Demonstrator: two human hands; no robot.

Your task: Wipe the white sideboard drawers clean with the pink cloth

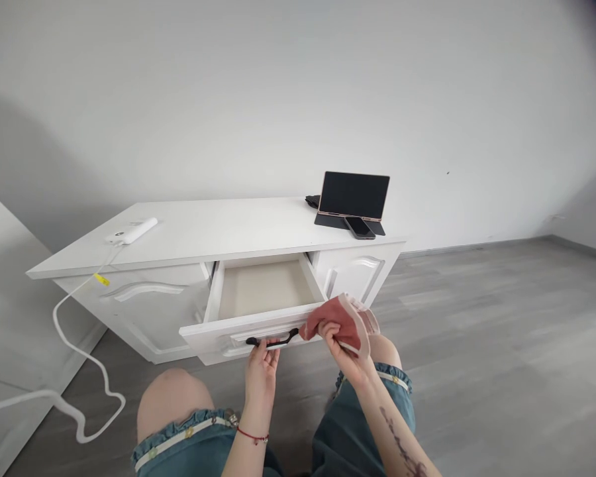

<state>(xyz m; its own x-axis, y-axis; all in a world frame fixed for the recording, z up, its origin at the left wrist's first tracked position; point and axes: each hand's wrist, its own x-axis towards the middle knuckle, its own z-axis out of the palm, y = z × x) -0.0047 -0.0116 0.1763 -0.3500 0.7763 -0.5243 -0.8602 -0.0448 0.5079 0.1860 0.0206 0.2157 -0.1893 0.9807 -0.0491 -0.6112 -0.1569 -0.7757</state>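
White drawer (267, 287) is standing open just beyond the left hand (262, 366), which is grasping its black handle (285, 341); the right hand (346, 360) is gripping a red cloth (342, 318) at the handle's right end.

no legible txt, nos. or brand anywhere in view. any print on the yellow tag (101, 279) on the white cord (82, 437) is too sm. to read, same w/ the tiny dark mark (118, 234) by the white device (140, 230). tablet (353, 195) & phone (360, 228) screens both dark, nothing readable on either.
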